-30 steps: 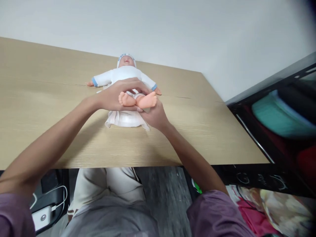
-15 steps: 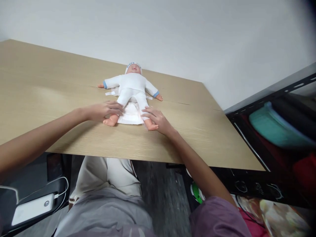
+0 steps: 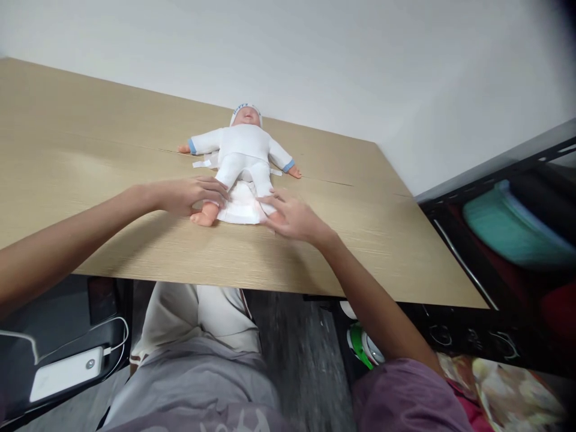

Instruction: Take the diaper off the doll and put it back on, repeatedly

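A baby doll (image 3: 245,141) in a white suit with blue cuffs and a printed white cap lies on its back on the wooden table (image 3: 351,240), arms spread. Beneath its hips and between its legs is an unfolded white diaper (image 3: 240,210), its tabs sticking out at both sides. My left hand (image 3: 193,195) is laid over the doll's lower leg at the left, fingers curved across it and the bare foot showing below. Around the other lower leg, thumb and fingers of my right hand (image 3: 292,215) are closed near the diaper's front corner; that foot is mostly hidden.
A white wall stands behind the table. On a black surface at lower left are a white power bank (image 3: 67,373) with a cable and a dark phone (image 3: 102,299). To the right is a black rack with a teal item (image 3: 517,231). A green-and-white can-like object (image 3: 362,347) is below the table.
My right hand has shifted forward and inward, now covering most of the foot on that side. My left hand stays on the other leg. The view has shifted slightly.
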Demonstrator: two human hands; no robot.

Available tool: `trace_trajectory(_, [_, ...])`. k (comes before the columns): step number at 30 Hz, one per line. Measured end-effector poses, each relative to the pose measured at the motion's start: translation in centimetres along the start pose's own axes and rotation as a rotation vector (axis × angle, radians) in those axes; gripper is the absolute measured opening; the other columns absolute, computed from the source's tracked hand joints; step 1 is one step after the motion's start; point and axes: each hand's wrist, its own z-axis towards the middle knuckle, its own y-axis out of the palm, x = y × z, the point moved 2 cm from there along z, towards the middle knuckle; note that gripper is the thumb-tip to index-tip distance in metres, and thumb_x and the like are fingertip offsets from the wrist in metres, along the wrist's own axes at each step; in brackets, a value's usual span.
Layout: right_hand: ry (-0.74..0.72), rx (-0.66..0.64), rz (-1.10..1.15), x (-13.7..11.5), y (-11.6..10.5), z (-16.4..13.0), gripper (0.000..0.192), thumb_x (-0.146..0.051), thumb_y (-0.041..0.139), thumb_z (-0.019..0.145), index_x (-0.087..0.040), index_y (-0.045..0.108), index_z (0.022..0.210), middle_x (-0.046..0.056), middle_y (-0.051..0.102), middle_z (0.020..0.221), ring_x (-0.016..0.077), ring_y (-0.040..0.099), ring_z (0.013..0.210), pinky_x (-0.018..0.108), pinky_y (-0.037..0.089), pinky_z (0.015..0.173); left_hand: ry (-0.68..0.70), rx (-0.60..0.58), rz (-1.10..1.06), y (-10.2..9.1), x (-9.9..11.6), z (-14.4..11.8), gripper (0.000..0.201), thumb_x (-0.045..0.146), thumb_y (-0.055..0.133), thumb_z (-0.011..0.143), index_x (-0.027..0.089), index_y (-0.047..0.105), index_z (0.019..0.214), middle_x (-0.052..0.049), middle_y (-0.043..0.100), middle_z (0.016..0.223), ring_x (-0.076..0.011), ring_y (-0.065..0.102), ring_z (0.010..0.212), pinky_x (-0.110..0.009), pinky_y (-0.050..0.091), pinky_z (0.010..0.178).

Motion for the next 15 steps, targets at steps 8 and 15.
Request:
trace_trajectory(8, [0.086, 0.162, -0.088, -1.7, 4.3, 0.4, 0.047, -0.021, 0.060, 0.109, -0.027, 0.076, 0.153, 0.019, 0.071, 0.142, 0.0428, 0.056, 0.146, 0.064, 0.051, 0.121, -0.085, -0.083, -0.138, -0.1, 0.1, -0.1, 0.050, 0.020, 0.064, 0.093, 0.029, 0.080, 0.139, -0.014, 0.074, 0.157, -0.0346, 0.061, 0.156, -0.053, 0.049, 0.129])
trace_trajectory(15, [0.158, 0.337, 0.130, -0.2, 3.9, 1.2, 0.042, -0.020, 0.049, 0.109, -0.026, 0.082, 0.134, 0.014, 0.079, 0.131, 0.0381, 0.066, 0.129, 0.059, 0.056, 0.116, -0.386, 0.018, -0.088, 0.1, 3.0, 1.1, 0.065, 0.070, 0.072, 0.096, 0.022, 0.068, 0.139, -0.018, 0.074, 0.129, -0.0410, 0.069, 0.125, -0.052, 0.058, 0.105])
